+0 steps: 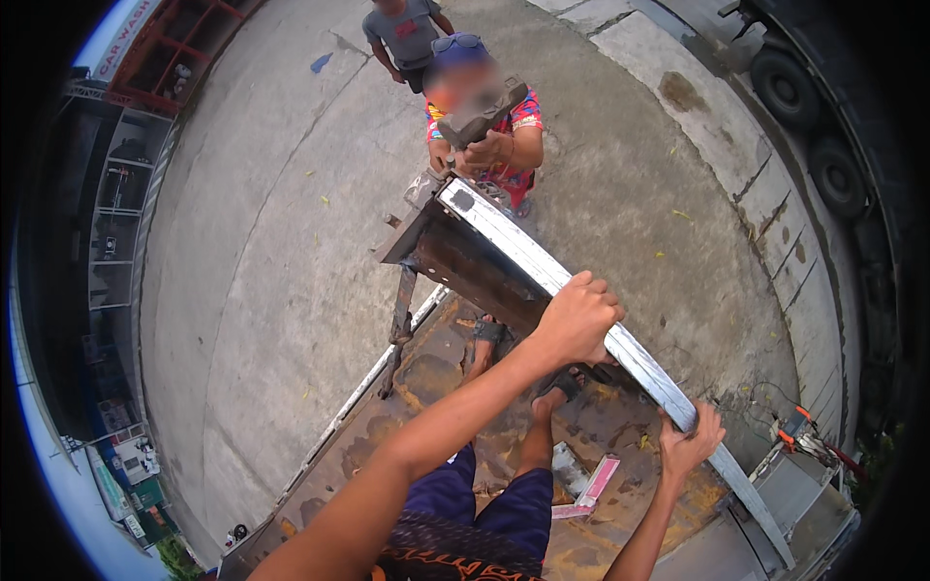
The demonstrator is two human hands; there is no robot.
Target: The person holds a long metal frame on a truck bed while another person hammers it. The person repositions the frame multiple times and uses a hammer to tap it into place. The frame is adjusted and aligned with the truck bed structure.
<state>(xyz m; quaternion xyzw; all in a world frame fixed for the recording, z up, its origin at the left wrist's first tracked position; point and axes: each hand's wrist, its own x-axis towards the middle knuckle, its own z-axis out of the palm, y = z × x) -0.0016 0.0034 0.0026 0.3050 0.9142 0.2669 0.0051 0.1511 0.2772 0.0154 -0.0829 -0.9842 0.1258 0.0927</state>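
A long silver-white rectangular metal bar [518,242] slants from the upper middle to the lower right. My left hand [581,315] is closed over its middle, with the thumb side partly hidden. Farther down the bar, my right hand [690,441] grips it, fingers wrapped over the edge. Alongside the bar's far half runs a dark, rusty metal beam [470,266]. At the far end, a person in a colourful shirt [528,114] holds a dark, worn tool [484,114] above the bar; its exact kind I cannot make out.
I stand on a rusty metal platform [426,378] with a white edge rail. A pink and white angled piece [593,489] lies near my feet. Another person in grey [407,39] stands farther off. A truck wheel [838,176] shows at right; orange-handled clamps [796,423] lie lower right.
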